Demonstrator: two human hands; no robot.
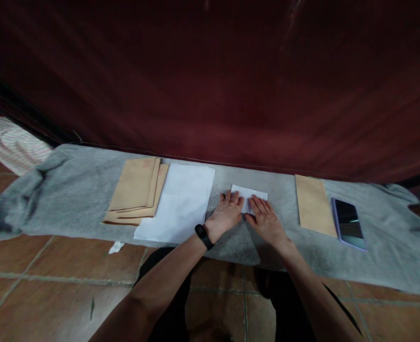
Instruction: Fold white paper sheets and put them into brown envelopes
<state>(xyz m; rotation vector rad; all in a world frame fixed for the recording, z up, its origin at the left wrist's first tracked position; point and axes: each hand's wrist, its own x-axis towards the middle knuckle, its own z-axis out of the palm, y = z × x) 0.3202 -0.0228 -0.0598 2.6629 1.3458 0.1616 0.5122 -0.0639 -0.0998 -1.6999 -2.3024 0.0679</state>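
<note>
On my feed, the folded white paper [247, 194] lies just below and right of frame centre, its long axis running left to right, dipping slightly rightward. I see the left hand [227, 211] and right hand [266, 221] laid flat on it, fingers slightly spread. Reddish print [146, 162] on the brown envelopes [133, 185], frame left, is too small to read.

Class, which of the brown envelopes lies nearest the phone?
The single envelope to the right of the right hand, just beside the phone. It lies apart, while the other envelopes overlap one another, left of the left hand.
</note>
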